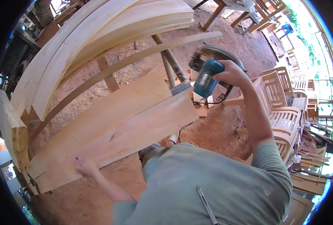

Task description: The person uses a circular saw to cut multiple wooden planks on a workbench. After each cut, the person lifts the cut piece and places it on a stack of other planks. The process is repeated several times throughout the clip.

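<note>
My right hand (231,73) grips the handle of a teal circular saw (208,78), held up past the right end of a wide wooden board (144,118). The saw's round guard is on its far side, and a dark cord hangs beneath it. Over the near edge of the board, towards its left end, is my left hand (85,166), slightly blurred; whether it touches the wood is unclear. A pencil line crosses the board near its right end. A black clamp or square-like tool (33,181) lies at the left end.
Long curved planks (132,25) are stacked across the far side, with a thin curved strip (127,60) nearer. Wooden offcuts (201,108) lie on the dirt floor by a trestle leg (173,63). Slatted wooden chairs (281,121) line the right side. Thick timbers (20,140) stand at left.
</note>
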Action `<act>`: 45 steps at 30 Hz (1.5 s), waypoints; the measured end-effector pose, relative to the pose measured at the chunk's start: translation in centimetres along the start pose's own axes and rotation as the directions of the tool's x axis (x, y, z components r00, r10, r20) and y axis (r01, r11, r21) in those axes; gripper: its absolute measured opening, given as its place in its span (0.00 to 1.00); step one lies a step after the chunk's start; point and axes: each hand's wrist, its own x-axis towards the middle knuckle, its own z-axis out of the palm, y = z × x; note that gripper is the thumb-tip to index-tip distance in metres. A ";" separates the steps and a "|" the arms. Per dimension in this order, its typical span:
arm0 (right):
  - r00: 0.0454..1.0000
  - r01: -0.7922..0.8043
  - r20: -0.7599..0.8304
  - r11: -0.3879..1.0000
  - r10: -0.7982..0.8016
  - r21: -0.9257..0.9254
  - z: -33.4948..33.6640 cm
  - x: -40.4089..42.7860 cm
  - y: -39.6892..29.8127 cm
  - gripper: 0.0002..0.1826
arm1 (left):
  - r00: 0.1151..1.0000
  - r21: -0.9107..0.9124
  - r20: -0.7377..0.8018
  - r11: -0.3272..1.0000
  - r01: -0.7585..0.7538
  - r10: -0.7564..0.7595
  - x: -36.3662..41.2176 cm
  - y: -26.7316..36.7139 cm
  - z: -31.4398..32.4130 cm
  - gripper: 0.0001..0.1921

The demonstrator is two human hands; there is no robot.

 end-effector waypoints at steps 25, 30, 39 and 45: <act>0.964 -0.192 0.031 0.610 0.265 0.769 17.2 -24.7 -3.1 0.13 | 0.477 -0.336 -0.049 0.435 -0.835 0.878 -13.8 30.0 -5.3 0.28; 0.958 -0.178 -0.003 0.600 0.288 0.780 19.3 -25.2 -4.0 0.14 | 0.457 -0.242 0.012 0.446 -0.862 0.889 -16.4 28.4 -6.8 0.25; 0.926 -0.267 0.003 0.649 0.378 0.712 20.6 -25.1 -4.6 0.19 | 0.482 -0.259 0.093 0.489 -0.833 0.871 -16.6 29.2 -8.3 0.25; 0.920 -0.269 -0.012 0.655 0.391 0.706 21.0 -25.0 -3.9 0.16 | 0.489 -0.244 0.101 0.498 -0.832 0.867 -16.6 29.5 -8.2 0.25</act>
